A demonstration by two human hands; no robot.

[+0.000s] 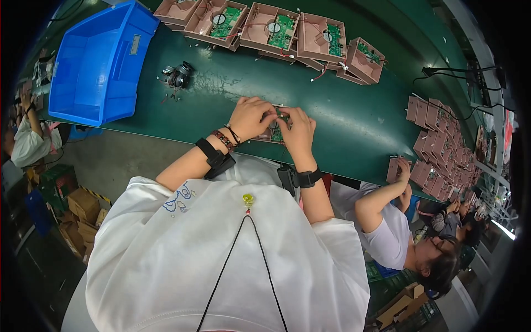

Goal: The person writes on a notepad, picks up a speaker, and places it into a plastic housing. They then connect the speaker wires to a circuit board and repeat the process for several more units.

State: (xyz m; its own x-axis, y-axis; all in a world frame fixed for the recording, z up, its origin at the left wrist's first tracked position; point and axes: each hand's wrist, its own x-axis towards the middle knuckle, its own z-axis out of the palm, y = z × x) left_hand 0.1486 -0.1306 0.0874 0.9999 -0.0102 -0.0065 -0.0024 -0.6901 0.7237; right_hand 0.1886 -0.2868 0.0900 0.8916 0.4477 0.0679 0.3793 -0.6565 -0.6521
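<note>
A small pinkish-brown plastic housing [262, 137] lies on the green worktable near its front edge, mostly covered by my hands. Inside it shows part of a green circuit board [276, 133]. My left hand [251, 117] reaches over the housing from the left, its thumb and index finger pinched together above the board. From the right, my right hand [299, 131] meets it with bent, closed fingers. The fingertips of both hands nearly touch, and whatever small part lies between them is too hidden to name.
A blue plastic bin [99, 61] stands at the table's left, with a bundle of black parts [178, 75] to its right. Along the back sit several open housings [269, 29] with boards and wires. Stacked housings [442, 144] fill the far right, where a co-worker [387, 232] sits.
</note>
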